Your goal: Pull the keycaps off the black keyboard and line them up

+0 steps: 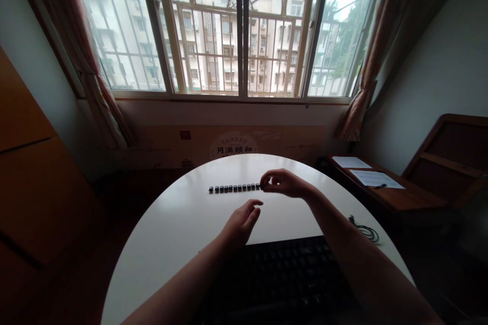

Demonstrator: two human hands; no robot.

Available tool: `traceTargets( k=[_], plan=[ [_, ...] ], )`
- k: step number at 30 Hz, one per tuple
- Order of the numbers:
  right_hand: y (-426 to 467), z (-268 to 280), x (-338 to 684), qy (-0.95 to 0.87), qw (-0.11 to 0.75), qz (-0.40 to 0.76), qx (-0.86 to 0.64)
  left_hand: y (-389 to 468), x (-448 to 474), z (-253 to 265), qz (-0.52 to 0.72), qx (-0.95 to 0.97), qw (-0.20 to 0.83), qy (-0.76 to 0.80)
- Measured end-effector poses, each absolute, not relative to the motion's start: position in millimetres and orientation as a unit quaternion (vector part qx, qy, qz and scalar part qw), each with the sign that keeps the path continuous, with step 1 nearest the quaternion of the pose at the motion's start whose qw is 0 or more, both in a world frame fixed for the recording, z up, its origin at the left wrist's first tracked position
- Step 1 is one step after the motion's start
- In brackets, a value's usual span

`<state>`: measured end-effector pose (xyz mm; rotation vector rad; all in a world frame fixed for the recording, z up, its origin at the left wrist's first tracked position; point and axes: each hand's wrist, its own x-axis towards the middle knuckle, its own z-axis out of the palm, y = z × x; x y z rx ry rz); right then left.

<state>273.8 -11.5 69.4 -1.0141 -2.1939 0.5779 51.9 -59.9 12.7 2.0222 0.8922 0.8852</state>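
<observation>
A row of small black keycaps [234, 188] runs across the white round table [168, 233]. At the right end of this row, my right hand [280, 183] has its thumb and fingertips closed on a dark keycap [262, 186], which they partly cover. My left hand [244, 218] hovers nearer to me, just below the row, with thumb and forefinger slightly apart and nothing between them. A black keyboard [282, 274] lies at the near side of the table, partly hidden under both forearms.
A coiled dark cable [368, 232] lies by the table's right edge. Beyond that edge, a wooden chair [415, 198] holds paper sheets [375, 179] and a pen [380, 186]. A printed cardboard box [171, 144] stands below the window, behind the table.
</observation>
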Motion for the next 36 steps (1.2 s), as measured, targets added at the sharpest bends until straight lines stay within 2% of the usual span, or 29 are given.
traceTargets(
  k=[3,6,16,25,36],
  plan=[
    [10.1,41.1,297.0,-0.789,0.349,0.164,-0.478,-69.5,51.4,21.2,0.242,0.856,0.278,0.363],
    [23.2,12.0,315.0,-0.751,0.335,0.123,-0.556,-77.3,52.7,27.2,0.165,0.888,0.247,0.351],
    [44.9,-27.6,316.2,-0.707,0.206,0.120,-0.666,-77.8,50.9,23.0,0.096,0.923,0.217,0.302],
    [72.9,-27.4,320.8,-0.670,0.169,0.209,-0.692,-77.1,50.9,22.1,0.117,0.928,0.223,0.276],
    [82.9,-20.9,321.0,-0.597,0.196,0.364,-0.688,-79.3,51.3,22.6,0.125,0.925,0.221,0.284]
  ],
)
